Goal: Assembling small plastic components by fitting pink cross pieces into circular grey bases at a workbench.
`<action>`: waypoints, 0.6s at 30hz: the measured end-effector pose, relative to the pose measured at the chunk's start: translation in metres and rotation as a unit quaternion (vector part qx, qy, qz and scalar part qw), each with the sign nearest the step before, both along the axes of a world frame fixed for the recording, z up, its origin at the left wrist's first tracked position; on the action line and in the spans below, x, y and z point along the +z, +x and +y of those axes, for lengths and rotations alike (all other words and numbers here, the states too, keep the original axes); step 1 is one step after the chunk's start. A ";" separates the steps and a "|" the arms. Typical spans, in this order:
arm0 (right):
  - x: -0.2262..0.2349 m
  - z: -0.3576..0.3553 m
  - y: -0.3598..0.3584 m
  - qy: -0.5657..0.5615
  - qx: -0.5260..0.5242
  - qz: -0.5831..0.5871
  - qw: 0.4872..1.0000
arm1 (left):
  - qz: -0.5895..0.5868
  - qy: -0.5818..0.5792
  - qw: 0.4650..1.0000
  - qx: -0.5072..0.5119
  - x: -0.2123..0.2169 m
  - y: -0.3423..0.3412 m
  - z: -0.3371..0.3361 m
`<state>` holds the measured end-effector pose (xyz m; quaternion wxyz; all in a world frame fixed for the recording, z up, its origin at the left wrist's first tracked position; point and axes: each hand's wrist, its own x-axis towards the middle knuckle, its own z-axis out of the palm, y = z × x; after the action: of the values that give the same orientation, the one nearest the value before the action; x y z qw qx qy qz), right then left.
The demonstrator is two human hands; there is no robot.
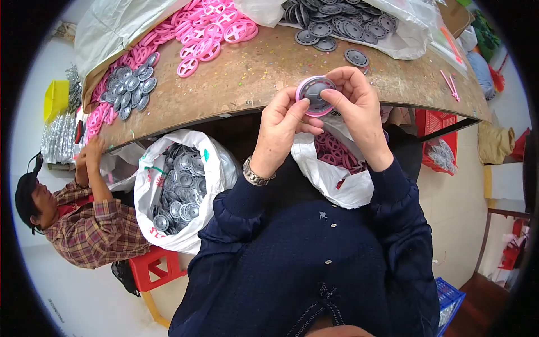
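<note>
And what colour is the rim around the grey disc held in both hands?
Pink; the rim shows around the grey disc in the head view.

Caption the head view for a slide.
Left hand and right hand hold a grey disc with a pink rim beside a table bearing heaped pink wheels and grey discs.

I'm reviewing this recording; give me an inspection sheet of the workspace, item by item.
Surface: brown worktop, sprinkled with small coloured flecks.
Job's things: held grey disc with pink edging around it; piled pink wheels and loose grey discs; white sack of more grey discs.
Clutter: two pink sticks near the worktop's right end.
Grips: left hand and right hand both hold the disc.
Cables: nothing seen.
Surroundings: co-worker at left; red crate at right.
</note>
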<state>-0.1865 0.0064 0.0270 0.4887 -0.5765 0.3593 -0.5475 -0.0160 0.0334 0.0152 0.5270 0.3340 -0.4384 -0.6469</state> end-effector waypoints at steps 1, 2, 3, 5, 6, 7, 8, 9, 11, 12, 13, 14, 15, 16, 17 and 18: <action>0.002 0.003 0.000 0.001 0.000 0.000 1.000 | 0.000 -0.010 1.000 0.007 0.000 -0.001 0.001; 0.005 0.006 0.000 0.012 0.009 0.002 1.000 | -0.001 -0.020 1.000 0.014 -0.001 -0.001 0.001; 0.006 0.007 0.000 0.023 0.019 0.005 1.000 | -0.001 -0.019 1.000 0.013 -0.002 -0.001 0.002; 0.007 0.009 -0.003 0.039 0.039 0.000 0.998 | -0.022 -0.049 0.998 0.029 -0.003 -0.002 0.003; 0.007 0.010 -0.004 0.055 0.059 -0.005 0.997 | -0.022 -0.049 0.998 0.030 -0.005 -0.002 0.004; 0.007 0.010 -0.007 0.056 0.059 -0.005 0.997 | -0.055 -0.087 0.994 0.031 -0.005 -0.002 0.004; 0.006 0.011 -0.010 0.059 0.063 -0.003 0.996 | -0.088 -0.125 0.988 0.033 -0.005 -0.002 0.004; 0.006 0.011 -0.012 0.062 0.066 0.000 0.996 | -0.088 -0.124 0.988 0.033 -0.004 -0.003 0.004; 0.007 0.014 -0.013 0.054 0.065 0.010 0.996 | -0.080 -0.142 0.986 0.036 0.000 -0.005 0.007; 0.008 0.015 -0.013 0.045 0.063 0.020 0.997 | -0.080 -0.141 0.986 0.036 -0.001 -0.005 0.008; 0.008 0.017 -0.013 0.045 0.063 0.020 0.997 | -0.079 -0.144 0.986 0.036 -0.001 -0.005 0.007; 0.008 0.020 -0.012 0.049 0.059 0.035 0.996 | -0.077 -0.146 0.986 0.036 -0.002 -0.005 0.006; 0.008 0.022 -0.011 0.052 0.055 0.049 0.996 | -0.077 -0.146 0.986 0.036 -0.004 -0.003 0.004; 0.007 0.024 -0.010 0.052 0.055 0.049 0.996 | -0.110 -0.158 0.981 0.039 -0.006 -0.001 0.003; 0.006 0.026 -0.008 0.026 0.035 0.084 0.995 | -0.142 -0.170 0.974 0.042 -0.008 0.000 0.002; 0.005 0.027 -0.007 0.000 0.014 0.119 0.993 | -0.142 -0.169 0.974 0.042 -0.009 -0.001 0.003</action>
<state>-0.1938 0.0338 0.0324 0.4497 -0.6429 0.4067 -0.4681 -0.0171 0.0367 0.0063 0.5348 0.3463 -0.5978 -0.4865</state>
